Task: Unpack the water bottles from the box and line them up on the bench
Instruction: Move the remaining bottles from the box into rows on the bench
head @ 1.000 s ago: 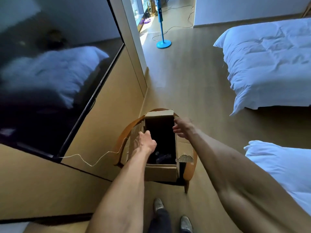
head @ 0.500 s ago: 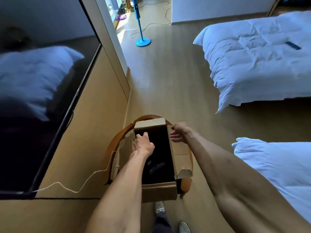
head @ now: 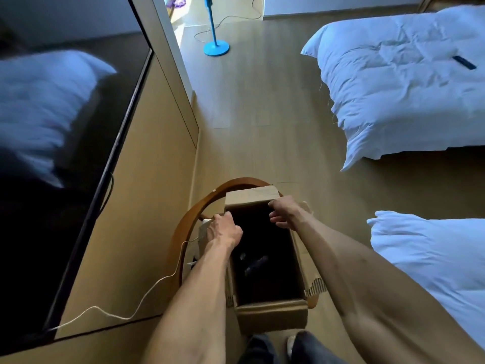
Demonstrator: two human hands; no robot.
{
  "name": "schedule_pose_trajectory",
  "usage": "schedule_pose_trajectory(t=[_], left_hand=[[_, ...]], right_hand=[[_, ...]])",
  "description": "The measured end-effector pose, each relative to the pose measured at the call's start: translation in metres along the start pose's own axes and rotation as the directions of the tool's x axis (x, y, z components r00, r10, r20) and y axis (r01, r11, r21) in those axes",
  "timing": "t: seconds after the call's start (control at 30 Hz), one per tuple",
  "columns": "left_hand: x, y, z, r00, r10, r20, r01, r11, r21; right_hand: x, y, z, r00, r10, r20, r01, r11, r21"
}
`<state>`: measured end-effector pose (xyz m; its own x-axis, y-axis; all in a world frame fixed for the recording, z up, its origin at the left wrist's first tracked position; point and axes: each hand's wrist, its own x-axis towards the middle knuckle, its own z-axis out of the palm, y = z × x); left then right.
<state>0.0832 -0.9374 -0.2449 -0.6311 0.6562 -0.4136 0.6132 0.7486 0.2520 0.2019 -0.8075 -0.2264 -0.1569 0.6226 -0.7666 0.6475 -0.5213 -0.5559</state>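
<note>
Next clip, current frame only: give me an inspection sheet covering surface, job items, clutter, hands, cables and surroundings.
Surface: round wooden seat carries the box; no bench identifiable.
Job items: open cardboard box, flaps up; interior dark, with a few dim shapes at the bottom, too dark to confirm as bottles. No bottles unpacked.
Clutter: dark slim object on the far bed.
Hands: left hand at the box's left rim, fingers curled; right hand at the far right rim; whether either has a grip on the cardboard is unclear.
Cables: white cord running from the screen toward the seat; fan cord on the floor.
Surroundings: black screen, blue fan stand, two white beds, wood floor.
</note>
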Motion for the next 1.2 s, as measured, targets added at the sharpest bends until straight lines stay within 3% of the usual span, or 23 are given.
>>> schedule_pose_trajectory(t=[0.37,0.53,0.63,0.8,1.2], left_hand=[[0.025,0.005,0.039,0.997,0.008,-0.071,-0.014,0.996,-0.084],[0.031,0.011,0.073,0.991,-0.021,0.129,0.034,0.994,-0.104],[0.023,0.01,0.112,0.957,-0.022,0.29,0.039,0.998,-0.051],[0.017,0.006,0.167,0.904,-0.066,0.422,0.066,0.998,0.016],[0.08,-0.009,0.232,0.879,-0.224,0.422,0.281,0.957,-0.076]], right_hand=[[0.048,0.042,0.058,0.992,0.106,0.063,-0.099,0.989,-0.113],[0.066,0.082,0.078,0.994,0.086,0.071,-0.069,0.975,-0.213],[0.08,0.116,0.085,0.987,0.136,0.09,-0.111,0.963,-0.246],[0.107,0.171,0.094,0.969,0.234,0.074,-0.206,0.939,-0.275],[0.19,0.222,0.136,0.947,0.318,0.044,-0.314,0.945,-0.093]])
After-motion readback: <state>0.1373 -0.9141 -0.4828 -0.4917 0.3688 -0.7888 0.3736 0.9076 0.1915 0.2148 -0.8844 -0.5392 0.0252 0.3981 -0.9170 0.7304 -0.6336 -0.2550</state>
